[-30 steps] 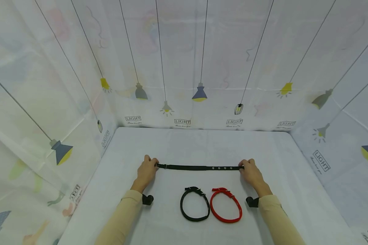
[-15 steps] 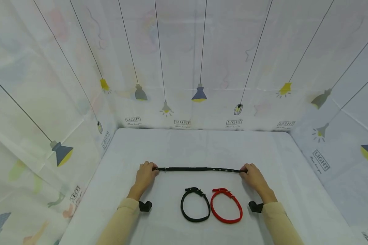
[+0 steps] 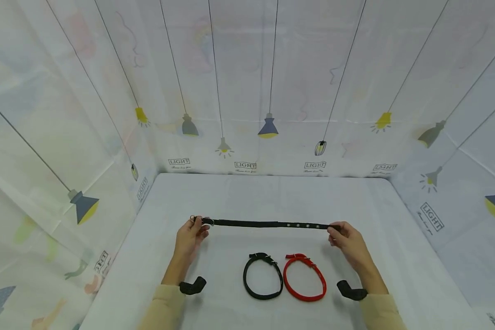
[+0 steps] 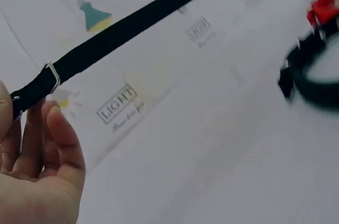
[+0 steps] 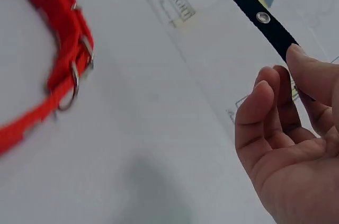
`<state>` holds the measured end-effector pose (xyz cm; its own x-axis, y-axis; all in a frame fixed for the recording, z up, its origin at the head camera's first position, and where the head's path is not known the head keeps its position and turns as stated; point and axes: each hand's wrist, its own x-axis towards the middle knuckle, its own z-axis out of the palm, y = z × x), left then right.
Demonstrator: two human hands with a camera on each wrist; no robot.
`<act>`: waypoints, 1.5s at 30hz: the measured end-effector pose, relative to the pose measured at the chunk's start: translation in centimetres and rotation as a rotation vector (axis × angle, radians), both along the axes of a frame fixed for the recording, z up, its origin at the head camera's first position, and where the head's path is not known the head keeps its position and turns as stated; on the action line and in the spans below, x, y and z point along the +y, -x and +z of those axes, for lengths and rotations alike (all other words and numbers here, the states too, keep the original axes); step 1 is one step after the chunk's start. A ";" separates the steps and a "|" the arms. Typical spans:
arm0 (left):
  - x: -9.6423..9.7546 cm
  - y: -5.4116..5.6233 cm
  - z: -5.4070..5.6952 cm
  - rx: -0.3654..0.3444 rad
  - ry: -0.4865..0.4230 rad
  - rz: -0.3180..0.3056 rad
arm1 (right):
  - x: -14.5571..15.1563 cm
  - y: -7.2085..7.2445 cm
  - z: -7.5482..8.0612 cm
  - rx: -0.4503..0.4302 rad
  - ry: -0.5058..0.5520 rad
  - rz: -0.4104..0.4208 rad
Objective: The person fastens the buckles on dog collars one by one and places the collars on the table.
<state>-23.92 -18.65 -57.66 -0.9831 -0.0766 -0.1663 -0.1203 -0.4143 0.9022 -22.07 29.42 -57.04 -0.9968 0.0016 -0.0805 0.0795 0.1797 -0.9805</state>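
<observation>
A black collar (image 3: 247,223) is stretched out nearly straight between my two hands, raised above the table. My left hand (image 3: 187,238) pinches its buckle end; a metal ring (image 4: 52,77) sits on the strap just past the fingers. At the other end, my right hand (image 3: 348,240) pinches the tip between thumb and finger. Metal eyelets (image 5: 263,17) run along the strap near that hand. Closer to me, a fastened black collar (image 3: 262,296) lies in a loop on the table. Right beside it lies a fastened red collar (image 3: 307,298) with a buckle and a metal ring.
The white table (image 3: 272,195) has its far edge against a hanging cloth (image 3: 239,82) printed with lamps. More of this cloth stands along the left and right sides. A black wrist mount (image 3: 193,286) sticks out inward from the left wrist, with another (image 3: 352,291) on the right.
The hands first moved slightly toward me with the black strap, then lifted it and turned so the fingers show more. Its buckle now shows at the left fingertips. Both looped collars stayed put.
</observation>
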 end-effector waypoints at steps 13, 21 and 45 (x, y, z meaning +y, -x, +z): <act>4.9 -2.7 3.9 -0.072 -1.092 0.301 | -5.4 -4.0 2.8 0.042 0.766 -0.019; 7.2 -4.6 3.8 -0.130 -0.817 0.348 | -7.8 -5.3 3.7 -0.032 0.668 -0.240; 12.5 -9.0 3.2 0.180 0.008 0.328 | -13.5 -8.2 4.8 0.185 0.074 -0.067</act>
<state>-14.97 -6.11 -54.49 -0.9194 -0.3933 0.0085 0.1784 -0.3975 0.9001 -13.90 15.94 -52.22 -0.9925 0.0688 0.1013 -0.0936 0.1073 -0.9898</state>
